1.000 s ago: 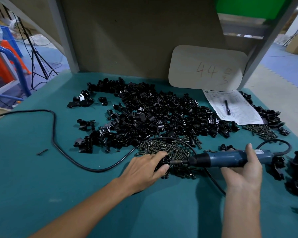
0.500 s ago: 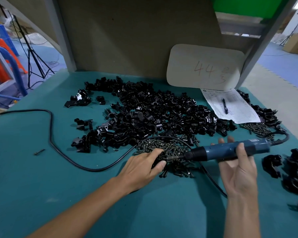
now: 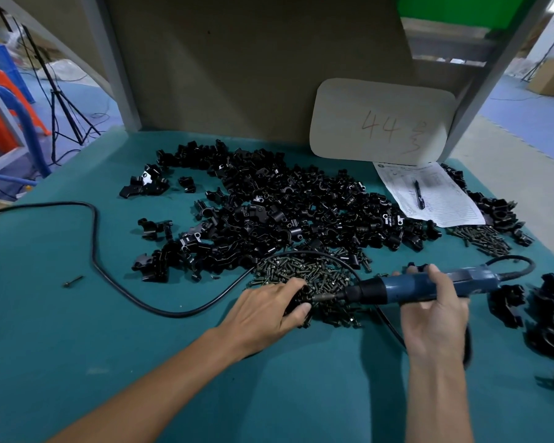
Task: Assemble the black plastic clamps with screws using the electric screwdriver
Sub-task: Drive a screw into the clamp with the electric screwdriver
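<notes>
Head view: a small black plastic clamp (image 3: 294, 304), pinched by fingers of the left hand (image 3: 263, 314), rests on the heap of dark metal screws (image 3: 301, 273) — the blue electric screwdriver (image 3: 429, 286), gripped in the right hand (image 3: 435, 324), meets it. Screw-driving seems in hand; next, hold the bit (image 3: 322, 297) square and steady.

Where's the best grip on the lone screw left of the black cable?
Probably pinch the lone screw across its shank, coming straight down from above. It lies flat on the teal mat, apart from the cable and the clamp pile, so both long sides are free. Its thin shaft gives little to grab end-on.
</notes>
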Demonstrator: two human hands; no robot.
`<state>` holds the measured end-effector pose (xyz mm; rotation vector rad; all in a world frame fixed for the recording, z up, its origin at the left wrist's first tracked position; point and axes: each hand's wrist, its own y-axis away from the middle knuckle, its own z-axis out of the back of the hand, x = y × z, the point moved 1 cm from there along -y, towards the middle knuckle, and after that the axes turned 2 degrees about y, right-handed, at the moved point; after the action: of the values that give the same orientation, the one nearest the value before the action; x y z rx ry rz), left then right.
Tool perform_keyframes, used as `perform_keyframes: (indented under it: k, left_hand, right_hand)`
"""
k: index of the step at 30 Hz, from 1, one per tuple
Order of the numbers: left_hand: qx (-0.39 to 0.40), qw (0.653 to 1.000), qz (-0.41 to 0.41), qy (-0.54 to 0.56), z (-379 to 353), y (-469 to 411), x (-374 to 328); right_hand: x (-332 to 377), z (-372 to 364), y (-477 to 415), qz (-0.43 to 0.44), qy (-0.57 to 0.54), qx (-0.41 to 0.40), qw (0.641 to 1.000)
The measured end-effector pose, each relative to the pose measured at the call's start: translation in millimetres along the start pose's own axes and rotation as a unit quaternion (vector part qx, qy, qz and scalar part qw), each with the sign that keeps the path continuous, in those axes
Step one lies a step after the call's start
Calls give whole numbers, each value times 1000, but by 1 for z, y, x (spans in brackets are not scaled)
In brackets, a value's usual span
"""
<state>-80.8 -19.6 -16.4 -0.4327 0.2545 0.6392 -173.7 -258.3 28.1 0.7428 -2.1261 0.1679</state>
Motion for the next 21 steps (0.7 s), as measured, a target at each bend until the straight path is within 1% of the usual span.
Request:
perform_keyframes:
  k: [7, 15, 21]
  left_hand:
    - [2, 1000, 1, 2, 0, 0, 0]
    - [0, 1000, 7, 1, 1, 0, -1]
    - [1, 1000, 9, 12, 2, 0, -2]
  right_hand:
    - [0, 3, 2, -11, -14, 21, 1000]
    - [0, 0, 2, 6, -12, 40, 999]
    - [-2, -1, 4, 2, -27, 26, 999]
